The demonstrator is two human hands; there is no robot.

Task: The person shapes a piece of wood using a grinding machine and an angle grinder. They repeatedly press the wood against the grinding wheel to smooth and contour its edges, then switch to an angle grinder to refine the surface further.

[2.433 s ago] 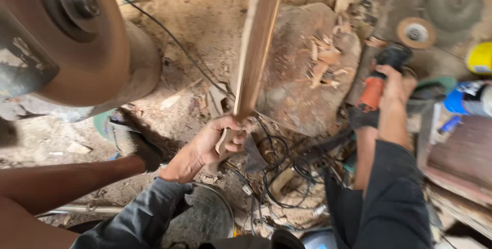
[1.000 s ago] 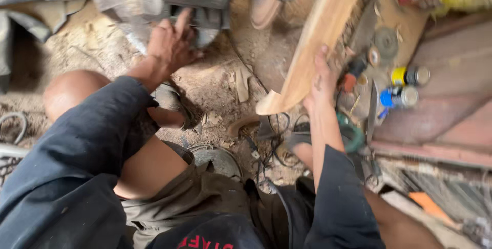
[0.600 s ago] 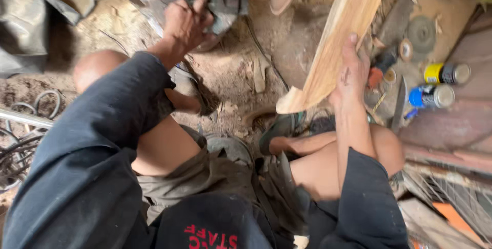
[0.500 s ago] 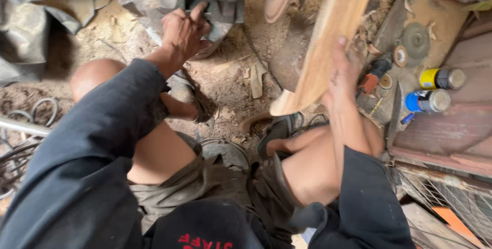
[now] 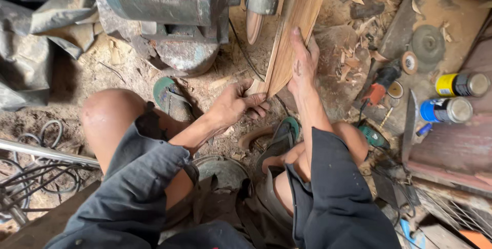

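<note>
Long tan wooden plank [image 5: 294, 28], smooth-faced, standing steeply tilted; lower end gripped in left hand [image 5: 238, 106], right hand [image 5: 303, 64] flat along its right edge.

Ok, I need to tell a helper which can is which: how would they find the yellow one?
Look at the right edge, beside the reddish board. Two spray cans lie there side by side; the yellow can is the upper one, above the blue can. Only its body is yellow.
</note>
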